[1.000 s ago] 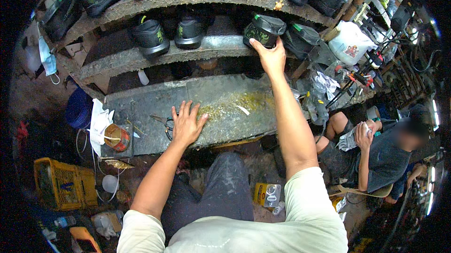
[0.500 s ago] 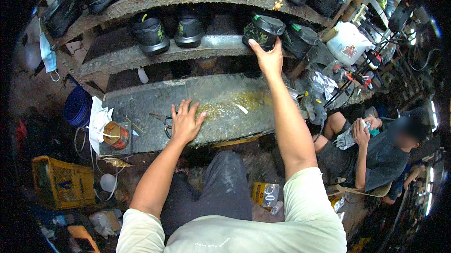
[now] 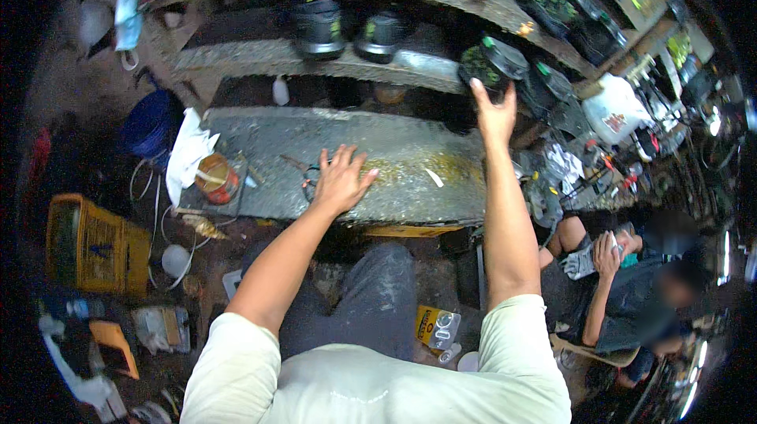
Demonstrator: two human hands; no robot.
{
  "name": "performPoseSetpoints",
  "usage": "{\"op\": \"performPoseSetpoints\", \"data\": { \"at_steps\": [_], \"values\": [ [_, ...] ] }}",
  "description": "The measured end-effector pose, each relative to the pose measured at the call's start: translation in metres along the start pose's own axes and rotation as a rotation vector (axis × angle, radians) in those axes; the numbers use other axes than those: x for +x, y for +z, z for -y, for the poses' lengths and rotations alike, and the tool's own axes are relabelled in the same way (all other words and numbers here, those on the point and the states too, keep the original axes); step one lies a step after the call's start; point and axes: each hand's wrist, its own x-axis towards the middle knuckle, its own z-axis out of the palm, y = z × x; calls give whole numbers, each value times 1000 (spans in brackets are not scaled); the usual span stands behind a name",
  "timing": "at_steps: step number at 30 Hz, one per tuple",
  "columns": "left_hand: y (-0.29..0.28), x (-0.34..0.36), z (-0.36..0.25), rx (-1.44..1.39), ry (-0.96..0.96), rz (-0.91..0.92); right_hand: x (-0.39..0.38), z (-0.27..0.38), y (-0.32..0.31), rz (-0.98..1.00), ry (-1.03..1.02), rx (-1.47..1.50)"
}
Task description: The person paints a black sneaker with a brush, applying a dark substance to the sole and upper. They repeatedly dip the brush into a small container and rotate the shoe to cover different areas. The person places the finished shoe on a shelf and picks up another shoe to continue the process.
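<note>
My left hand rests on the dark bench top with its fingers spread, next to a pair of scissors. My right arm reaches up to the middle shelf. There my right hand is open, thumb and fingers apart, just below the near end of a black shoe with a green pattern. Whether the fingertips still touch that shoe is too blurred to tell. Another dark shoe stands right of it. A thin white strip lies on the bench's yellow-stained patch.
Two more black shoes, a left one and a right one, share the shelf. A tin with a stick and white cloth occupy the bench's left end. Tools and a white bag crowd the right, where a person sits.
The view has turned, so the bench and shelves sit farther right. My right hand has drawn back slightly from the shoe. My left hand stays on the bench beside the scissors.
</note>
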Motion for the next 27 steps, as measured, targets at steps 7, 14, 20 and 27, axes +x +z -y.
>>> {"op": "performPoseSetpoints", "data": {
  "at_steps": [7, 14, 20, 27],
  "values": [
    [9, -4, 4, -37, 29, -105, -116, 7, 1, 177, -94, 86],
    [-1, -2, 22, -815, -19, -428, -192, 33, 8, 582, -123, -328],
    [-33, -33, 46, -641, 37, -683, -117, 79, 29, 418, -168, -146],
    [-143, 84, 19, -475, 39, -963, -13, 167, 118, 405, -59, -464]
  ]
}}
